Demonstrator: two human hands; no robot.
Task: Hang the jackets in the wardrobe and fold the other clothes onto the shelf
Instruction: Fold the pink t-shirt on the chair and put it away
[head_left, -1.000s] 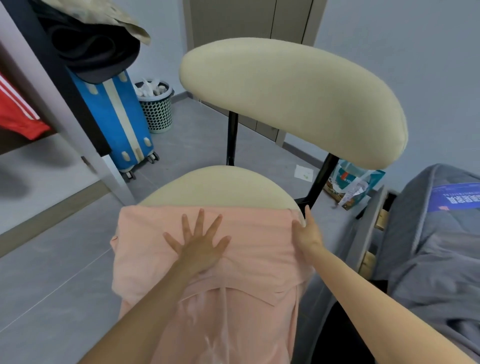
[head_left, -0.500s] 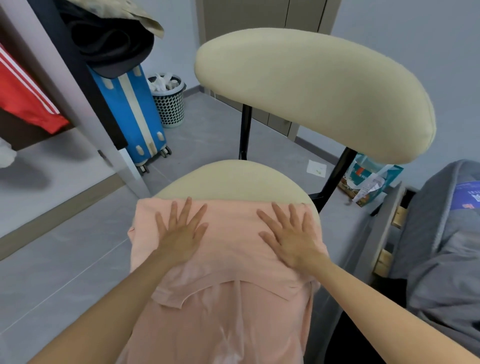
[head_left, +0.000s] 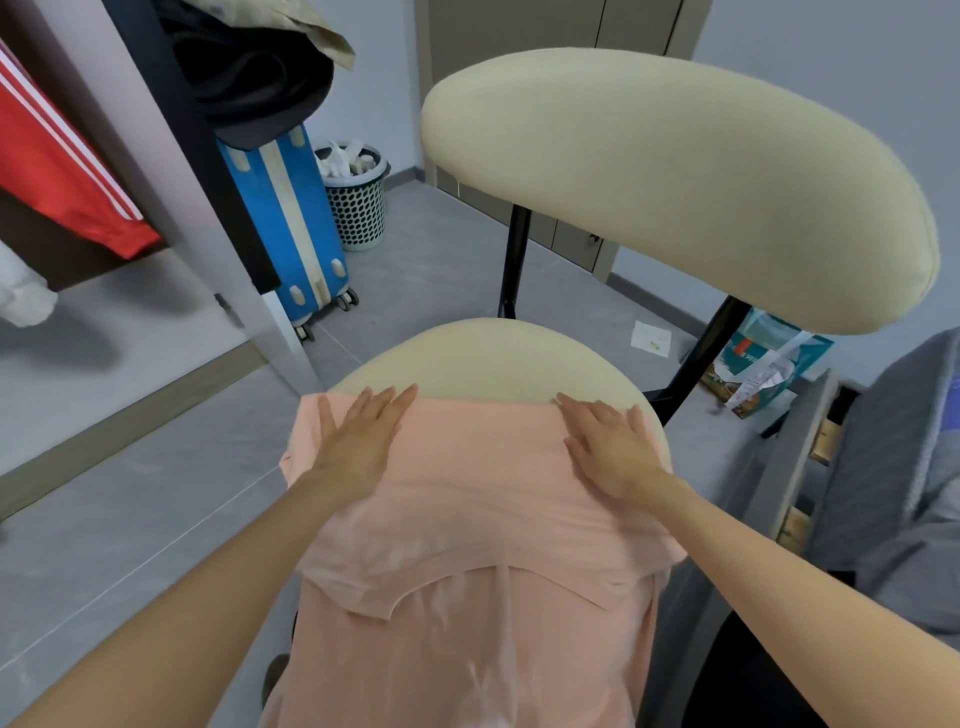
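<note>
A pale pink shirt (head_left: 467, 525) lies spread over the front of a cream chair seat (head_left: 493, 358) and hangs down toward me. Its sleeves are folded in over the middle. My left hand (head_left: 358, 441) lies flat on the shirt's far left part, fingers straight. My right hand (head_left: 608, 447) presses flat on the far right part, near the seat's edge. A red jacket with white stripes (head_left: 57, 176) hangs in the wardrobe at the far left.
The chair's cream backrest (head_left: 675, 187) rises just beyond the seat. A blue suitcase (head_left: 291, 223) and a mesh bin (head_left: 358, 197) stand behind the wardrobe's side panel (head_left: 171, 182). Dark clothes (head_left: 249, 78) hang above the suitcase. A grey bed (head_left: 893, 467) is at right.
My right hand left the shirt's right edge and now lies flat on top. My left hand slid left and farther away. The view has come closer to the chair.
</note>
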